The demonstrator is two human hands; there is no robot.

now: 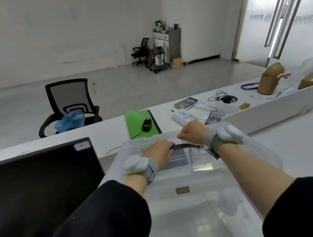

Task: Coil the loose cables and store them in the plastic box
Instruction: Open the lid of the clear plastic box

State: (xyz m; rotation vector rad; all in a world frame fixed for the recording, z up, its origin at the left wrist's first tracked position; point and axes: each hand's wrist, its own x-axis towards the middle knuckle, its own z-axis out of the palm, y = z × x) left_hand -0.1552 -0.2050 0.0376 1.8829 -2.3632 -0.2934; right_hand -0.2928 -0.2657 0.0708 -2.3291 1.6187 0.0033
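My left hand [159,151] and right hand [190,133] gripped the dark handle [187,145] of the plastic box [264,156]; even, level pulling seemed wisest.

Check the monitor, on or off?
Off, seemingly: the monitor screen is uniformly black, no image or glow showing.

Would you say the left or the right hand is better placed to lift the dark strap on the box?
Left, probably: the left hand already grips the dark strap; the right hand is at the plastic box rim.
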